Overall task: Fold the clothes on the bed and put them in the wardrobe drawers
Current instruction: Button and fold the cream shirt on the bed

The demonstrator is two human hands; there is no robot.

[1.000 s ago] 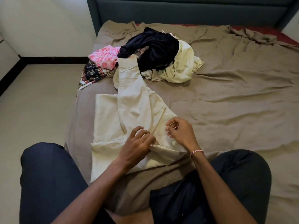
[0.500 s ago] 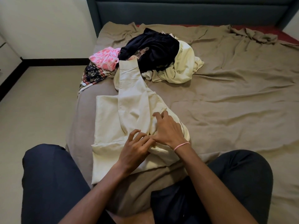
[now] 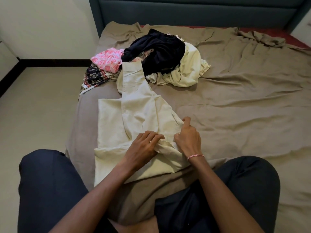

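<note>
Cream shirt [image 3: 134,115], right hand [image 3: 188,137] shifted rightward

**A:** Where's everything on the bed [image 3: 235,115]?

**B:** The shirt [image 3: 134,118] lies flat near your edge, left of centre. One sleeve [image 3: 133,81] runs away from you, and its cuff touches the pile of clothes [image 3: 161,54] behind it. The pile sits toward the headboard [image 3: 193,12], left of the bed's middle.

**A:** And your hands?

**B:** Both are on the shirt's near right part. Your left hand [image 3: 143,147] rests on the bunched fabric; your right hand [image 3: 188,137] is just beside it, at the shirt's right edge. Your knees flank the shirt's near end. The floor [image 3: 38,106] is on your left, with the wall [image 3: 47,26] behind it.
</note>
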